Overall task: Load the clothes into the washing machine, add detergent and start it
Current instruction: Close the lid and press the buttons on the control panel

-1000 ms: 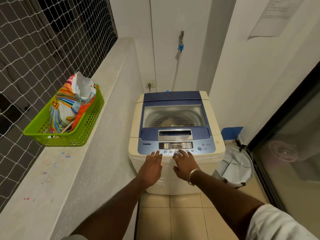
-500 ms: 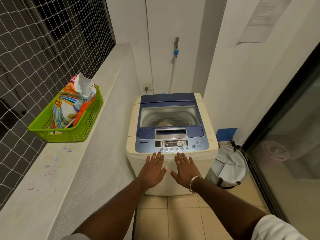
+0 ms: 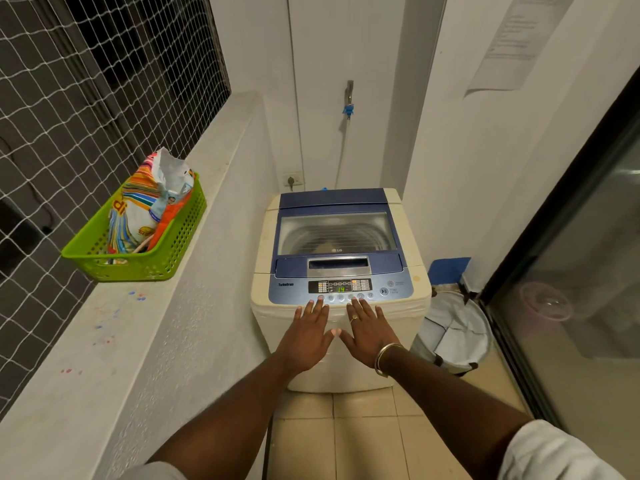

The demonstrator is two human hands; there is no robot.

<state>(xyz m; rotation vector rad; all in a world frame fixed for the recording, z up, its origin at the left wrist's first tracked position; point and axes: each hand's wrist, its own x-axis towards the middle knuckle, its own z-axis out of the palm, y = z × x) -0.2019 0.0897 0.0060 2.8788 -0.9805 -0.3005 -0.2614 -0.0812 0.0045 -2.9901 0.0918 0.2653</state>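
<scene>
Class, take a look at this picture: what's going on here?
A person stands at a top-loading washing machine with its lid closed. The left hand and right hand are held flat with straight fingers at its front edge, fingertips at the button row of the control panel, whose display shows lit green digits. A detergent bag sits in a green basket on the ledge to the left.

Home laundry balcony: washing machine (image 3: 341, 271), netting (image 3: 104, 81).
</scene>
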